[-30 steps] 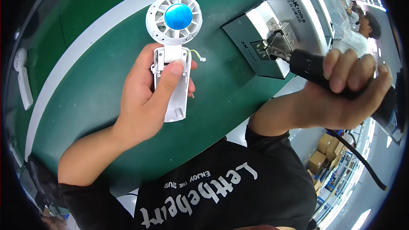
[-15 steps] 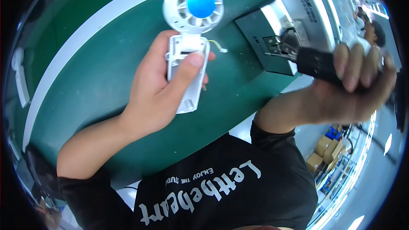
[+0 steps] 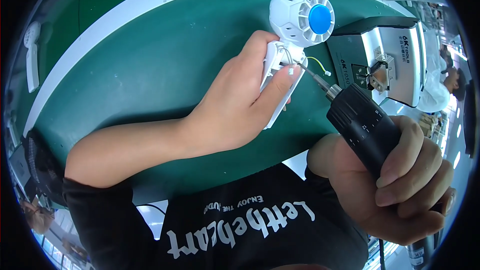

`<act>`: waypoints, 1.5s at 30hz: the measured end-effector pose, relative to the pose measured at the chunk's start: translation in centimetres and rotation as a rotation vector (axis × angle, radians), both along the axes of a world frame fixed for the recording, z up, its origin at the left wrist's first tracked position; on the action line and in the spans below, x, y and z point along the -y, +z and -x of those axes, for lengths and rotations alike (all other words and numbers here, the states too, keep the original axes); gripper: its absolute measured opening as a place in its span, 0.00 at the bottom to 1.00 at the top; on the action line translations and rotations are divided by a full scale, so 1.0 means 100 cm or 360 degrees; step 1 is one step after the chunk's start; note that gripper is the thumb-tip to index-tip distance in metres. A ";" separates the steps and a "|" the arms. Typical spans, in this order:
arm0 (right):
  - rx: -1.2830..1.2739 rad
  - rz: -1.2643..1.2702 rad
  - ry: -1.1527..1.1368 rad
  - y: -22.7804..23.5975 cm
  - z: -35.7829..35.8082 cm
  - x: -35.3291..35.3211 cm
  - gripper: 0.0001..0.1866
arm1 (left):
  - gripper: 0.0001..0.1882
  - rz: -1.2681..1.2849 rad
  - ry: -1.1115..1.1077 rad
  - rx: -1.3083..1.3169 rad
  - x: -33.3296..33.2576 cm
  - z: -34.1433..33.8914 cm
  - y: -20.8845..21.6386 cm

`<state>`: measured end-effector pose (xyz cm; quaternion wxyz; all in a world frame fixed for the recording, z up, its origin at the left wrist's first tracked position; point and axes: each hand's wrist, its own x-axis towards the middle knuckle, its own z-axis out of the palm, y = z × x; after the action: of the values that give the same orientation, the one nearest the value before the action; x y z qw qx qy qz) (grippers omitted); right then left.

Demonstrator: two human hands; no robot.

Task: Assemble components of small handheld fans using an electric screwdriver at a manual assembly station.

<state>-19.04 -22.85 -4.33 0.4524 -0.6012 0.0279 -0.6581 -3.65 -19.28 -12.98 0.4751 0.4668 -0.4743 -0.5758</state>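
Observation:
A white handheld fan (image 3: 292, 15) with a blue round centre on its head is gripped by my left hand (image 3: 235, 90). Its handle lies opened up, with thin wires inside and a yellow-green wire (image 3: 318, 62) ending in a small white plug sticking out to the right. My left thumb presses on the handle's inside. Wrapped round a black electric screwdriver (image 3: 362, 125) are the fingers of my right hand (image 3: 400, 185). The screwdriver's bit points up and left, its tip at the handle beside my left thumb; whether it sits on a screw is too small to tell.
A boxy screw feeder (image 3: 382, 62) with a metal pick-up plate stands on the green table (image 3: 150, 60) at the right. Another white fan-shaped part (image 3: 32, 55) lies at the far left. The table's pale rim (image 3: 165, 1) curves along the back. A person (image 3: 452, 80) is at the far right.
My right hand has brought the screwdriver from the screw feeder left and down to the fan's handle. My left hand has moved the fan right and turned its head.

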 end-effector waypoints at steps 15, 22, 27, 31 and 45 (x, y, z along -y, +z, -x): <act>-0.0281 0.0042 -0.0292 -0.017 -0.018 -0.012 0.13 | 0.15 0.0322 0.0066 0.0119 -0.005 0.008 -0.008; 0.0164 0.0122 -0.0175 -0.019 -0.025 -0.012 0.14 | 0.15 0.0475 0.0108 0.0332 0.001 0.003 -0.004; 0.0177 0.0193 -0.0500 0.028 0.043 -0.002 0.12 | 0.15 -0.0021 0.0088 -0.0059 0.006 0.002 -0.002; -0.0234 0.0207 -0.1329 0.035 0.066 0.029 0.13 | 0.18 -0.0021 0.0061 -0.0176 0.005 -0.001 0.000; -0.0151 -0.0374 -0.0276 0.035 0.071 0.026 0.10 | 0.18 -0.0028 0.0047 -0.0195 0.013 0.006 -0.003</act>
<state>-26.09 -25.41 -0.86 0.4591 -0.5700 0.1780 -0.6578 -4.29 -20.58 -13.31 0.5076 0.4418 -0.4321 -0.6004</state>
